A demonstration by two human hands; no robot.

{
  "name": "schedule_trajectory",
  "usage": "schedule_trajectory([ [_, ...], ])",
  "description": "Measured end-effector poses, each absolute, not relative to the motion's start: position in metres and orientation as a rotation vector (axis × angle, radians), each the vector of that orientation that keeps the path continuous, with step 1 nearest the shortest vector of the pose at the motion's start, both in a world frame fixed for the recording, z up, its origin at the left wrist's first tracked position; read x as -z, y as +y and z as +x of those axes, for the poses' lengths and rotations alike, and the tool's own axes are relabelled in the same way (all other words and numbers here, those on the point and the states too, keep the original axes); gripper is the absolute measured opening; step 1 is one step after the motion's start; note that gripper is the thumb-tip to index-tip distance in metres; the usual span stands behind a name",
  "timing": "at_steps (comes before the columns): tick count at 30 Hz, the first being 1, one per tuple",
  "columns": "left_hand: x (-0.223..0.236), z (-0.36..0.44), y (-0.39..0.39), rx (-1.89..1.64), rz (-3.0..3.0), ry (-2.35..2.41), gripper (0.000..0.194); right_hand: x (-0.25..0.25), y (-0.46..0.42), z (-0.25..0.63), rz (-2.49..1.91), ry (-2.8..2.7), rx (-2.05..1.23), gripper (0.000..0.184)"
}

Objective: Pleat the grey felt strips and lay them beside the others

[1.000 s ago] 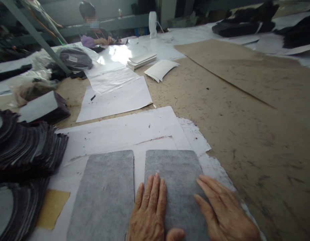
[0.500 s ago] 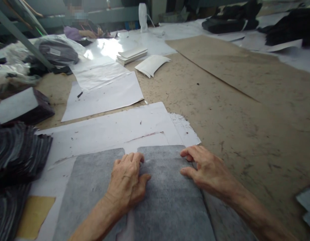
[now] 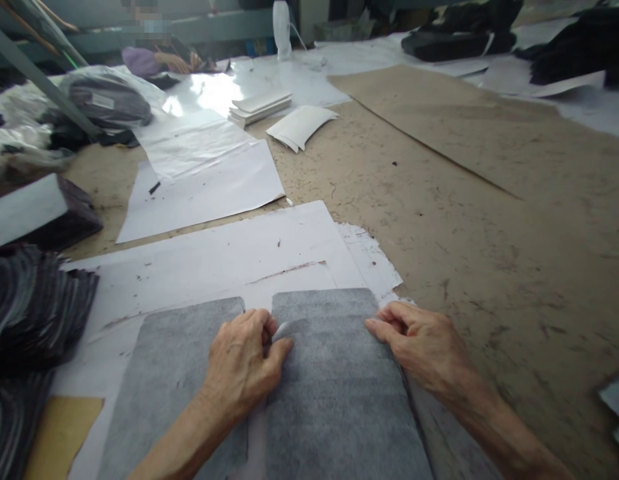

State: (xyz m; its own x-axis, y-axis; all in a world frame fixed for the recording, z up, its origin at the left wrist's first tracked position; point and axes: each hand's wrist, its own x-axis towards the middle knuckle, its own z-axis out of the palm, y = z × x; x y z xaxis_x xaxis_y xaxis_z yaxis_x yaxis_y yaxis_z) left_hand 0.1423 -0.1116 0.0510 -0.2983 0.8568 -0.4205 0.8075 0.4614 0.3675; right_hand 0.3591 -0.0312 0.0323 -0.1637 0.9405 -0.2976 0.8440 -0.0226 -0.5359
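- Step in hand, judged: smoothing two grey felt panels [image 3: 334, 413] on a white paper sheet [image 3: 204, 267]; next move calls for keeping their edges square.
- Left hand [image 3: 242, 363] half-curled over the panels' inner edges; right hand [image 3: 419, 347] curled at the right panel's top corner; any grip cannot be told.
- Label [image 3: 102, 101] on the plastic-wrapped bundle [image 3: 109, 103]: unreadable.

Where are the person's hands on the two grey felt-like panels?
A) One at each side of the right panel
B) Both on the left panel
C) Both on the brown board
A: the left hand is at the inner edge of the right grey panel, the right hand at its outer edge.
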Motion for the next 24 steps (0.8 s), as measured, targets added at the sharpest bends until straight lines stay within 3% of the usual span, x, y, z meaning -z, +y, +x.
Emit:
schedule_trajectory([
  [17, -0.0509, 0.1421, -0.1072, -0.083, 1.389, 2.172, 0.019, -0.0363, -0.0301, 0.3560, -1.976, -2.034, -0.993, 0.021],
  [24, -0.0470, 0.1443, -0.1088, -0.038, 1.457, 2.177, 0.019, -0.0344, -0.0325, 0.3543, -1.979, -2.072, -0.846, 0.019],
])
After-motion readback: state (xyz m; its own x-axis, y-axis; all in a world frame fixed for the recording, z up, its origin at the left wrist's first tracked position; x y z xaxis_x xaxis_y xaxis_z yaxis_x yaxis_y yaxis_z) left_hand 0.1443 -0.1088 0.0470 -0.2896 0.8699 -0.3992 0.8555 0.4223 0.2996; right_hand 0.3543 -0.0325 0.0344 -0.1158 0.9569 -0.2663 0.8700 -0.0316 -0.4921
